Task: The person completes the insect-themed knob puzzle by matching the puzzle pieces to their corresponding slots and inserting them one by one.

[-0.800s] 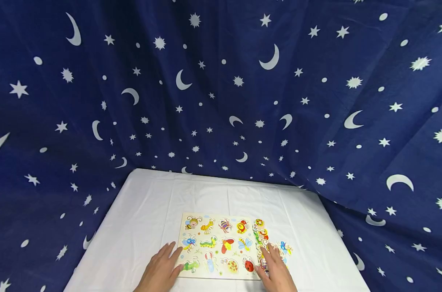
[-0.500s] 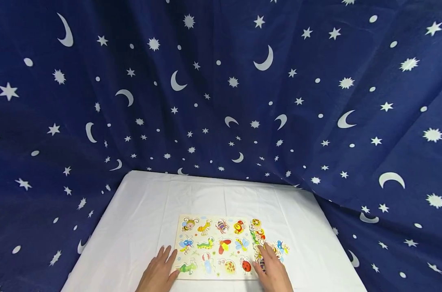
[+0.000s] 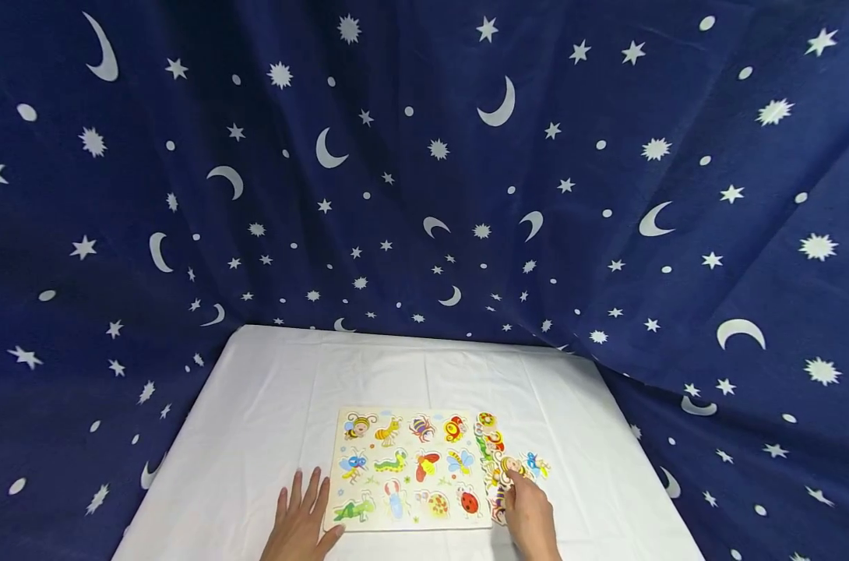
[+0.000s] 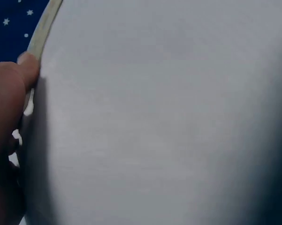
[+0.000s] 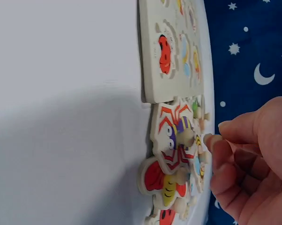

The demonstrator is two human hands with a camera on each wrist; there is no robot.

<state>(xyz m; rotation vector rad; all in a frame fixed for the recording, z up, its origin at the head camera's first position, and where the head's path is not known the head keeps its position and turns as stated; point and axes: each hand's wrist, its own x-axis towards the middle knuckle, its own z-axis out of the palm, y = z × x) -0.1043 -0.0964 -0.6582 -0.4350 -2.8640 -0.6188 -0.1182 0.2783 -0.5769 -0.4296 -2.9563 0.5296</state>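
1. Insect peg-puzzle board (image 3: 405,430) lies flat on the white cloth (image 3: 368,374), long axis running left to right before the person.
2. Left hand (image 3: 298,518): fingers straight and spread, thumb touching the board's near-left corner.
3. Right hand (image 3: 532,513): fingers curled at the bee piece (image 3: 509,462), right of the board; whether they pinch it, and its facing, I cannot tell.
4. Spider piece (image 5: 178,140) sits just beside the board's near-right corner; mosquito piece (image 3: 537,465) lies right of the bee.
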